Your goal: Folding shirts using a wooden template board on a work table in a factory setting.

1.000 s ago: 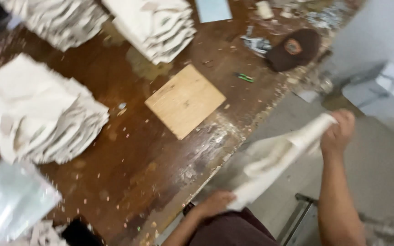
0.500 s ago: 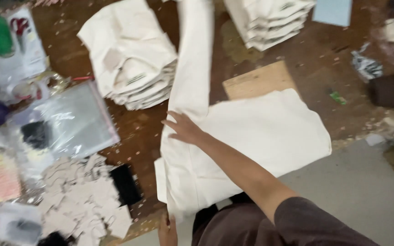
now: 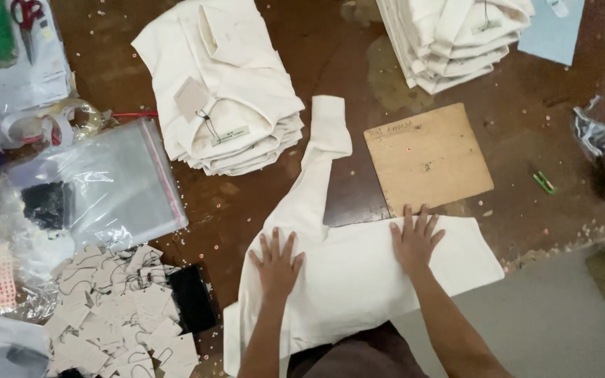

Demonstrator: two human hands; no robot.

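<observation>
Hands flat on cream garment at desk edge

Cream garment (image 3: 358, 280) lies spread on the dark wooden desk (image 3: 302, 42) at its near edge, one sleeve running up toward the far side, cuff end between the stacks. Left hand (image 3: 276, 262) flat on garment's left part, fingers (image 3: 272, 243) spread and released, palm down, gripping nothing. Right hand (image 3: 414, 238) flat on garment's upper right edge, fingers also splayed, tips just beside the brown board (image 3: 428, 157). Board sits right of the sleeve, touching or slightly under the garment's top edge, can't tell which. Folded cream stack w/ hang tag (image 3: 225, 84) far left of sleeve; second folded stack (image 3: 456, 38) far right. Clear zip bag (image 3: 99, 182) at left, pile of paper tags (image 3: 117, 308) near left corner, black flat item (image 3: 192, 297) beside tags. Small green clip (image 3: 544, 183) at right, apart from the board.
</observation>
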